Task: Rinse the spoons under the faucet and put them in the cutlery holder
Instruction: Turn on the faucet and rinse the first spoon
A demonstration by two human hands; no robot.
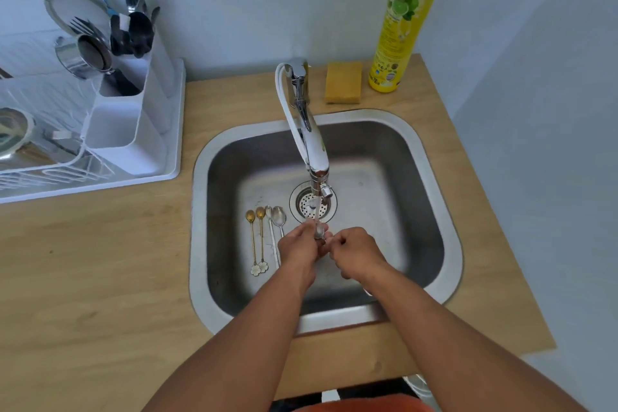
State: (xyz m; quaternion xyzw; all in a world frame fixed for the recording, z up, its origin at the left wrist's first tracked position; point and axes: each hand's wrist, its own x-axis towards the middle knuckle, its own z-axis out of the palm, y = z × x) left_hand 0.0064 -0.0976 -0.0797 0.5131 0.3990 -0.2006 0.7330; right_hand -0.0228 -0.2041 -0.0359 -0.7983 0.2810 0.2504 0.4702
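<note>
Steel sink, square with rounded corners, set into a wooden counter; all places here are given from the sink. Faucet rises behind the back rim and arches over the drain, water running from its spout. Under the stream, just in front of the drain: one silver spoon, bowl up, held between both hands. Left hand has its fingers curled round the spoon; right hand is closed into a loose fist at the spoon's lower end, thumb and fingers apparently pinching it, though the exact contact is hidden. On the basin floor, left of the drain: two gold spoons with flower-shaped ends, side by side, and two silver spoons just right of them, partly under the left hand. The basin floor right of the drain lies bare to the wall. Left of the sink, on the counter: white dish rack with its cutlery holder at the near corner, front compartment open, rear ones holding forks and dark utensils. Behind the sink's right rear corner: yellow sponge and a yellow-green detergent bottle, both standing near the wall.
</note>
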